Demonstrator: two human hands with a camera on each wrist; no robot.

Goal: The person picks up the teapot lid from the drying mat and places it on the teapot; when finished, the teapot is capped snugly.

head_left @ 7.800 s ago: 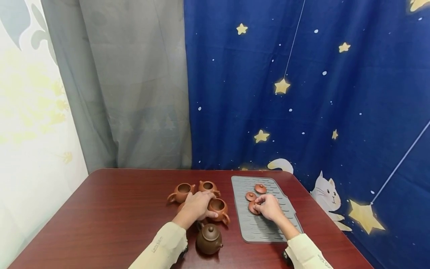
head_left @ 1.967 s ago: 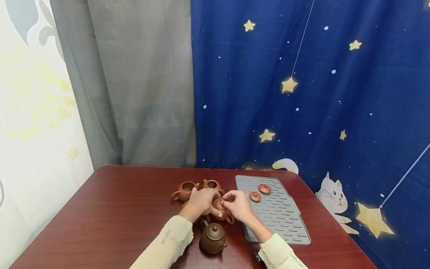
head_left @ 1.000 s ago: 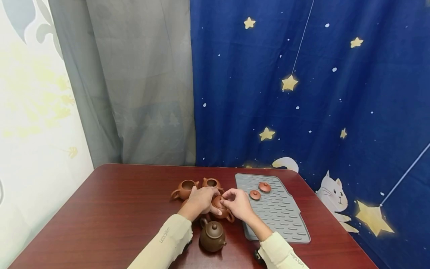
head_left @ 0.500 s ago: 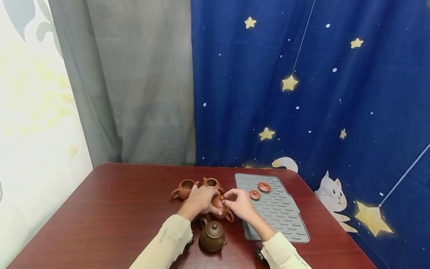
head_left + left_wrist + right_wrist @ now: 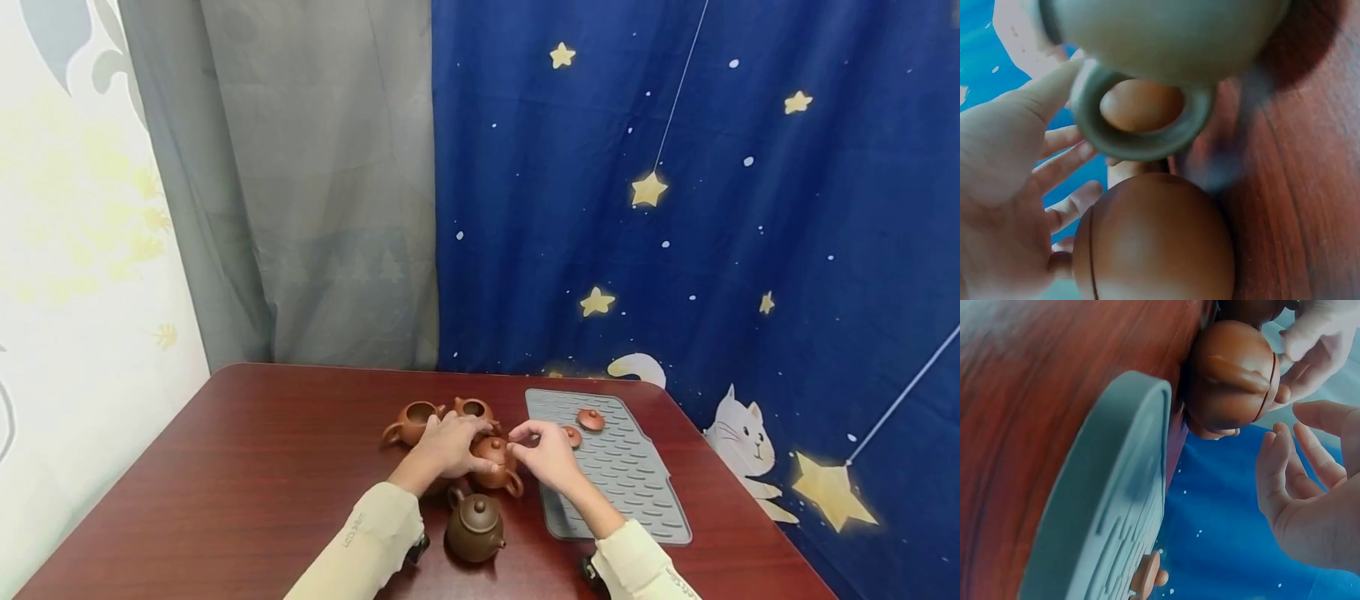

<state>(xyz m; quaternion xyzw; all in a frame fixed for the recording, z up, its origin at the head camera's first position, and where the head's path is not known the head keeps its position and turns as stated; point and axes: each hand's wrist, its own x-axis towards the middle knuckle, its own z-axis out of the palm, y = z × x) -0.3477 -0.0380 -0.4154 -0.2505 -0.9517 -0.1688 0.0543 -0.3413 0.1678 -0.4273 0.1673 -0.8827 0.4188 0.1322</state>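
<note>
In the head view, my left hand (image 5: 448, 446) arches over the pots. Its thumb and fingers grip the left side of a reddish-brown clay teapot (image 5: 491, 477), which wears its lid (image 5: 493, 450). My right hand (image 5: 546, 454) hovers just to the right, fingers loosely bent, holding nothing; the right wrist view shows a gap between its fingertips (image 5: 1280, 430) and the lid's knob (image 5: 1283, 394). A second lidded brown teapot (image 5: 1154, 240) sits under my left palm, mostly hidden in the head view. A dark brown lidded teapot (image 5: 474, 533) stands nearest me.
Two lidless reddish-brown teapots stand behind: one at left (image 5: 416, 425), one farther right (image 5: 474, 410). A grey ridged mat (image 5: 615, 483) on the right bears a larger lid (image 5: 591, 419) and a smaller lid (image 5: 573, 437). Everything rests on the dark red wooden table (image 5: 262, 467).
My right hand has carried one lid from the mat onto the teapot, held its knob, and now has let go and shifted slightly right. My left hand has stayed at the teapot.
</note>
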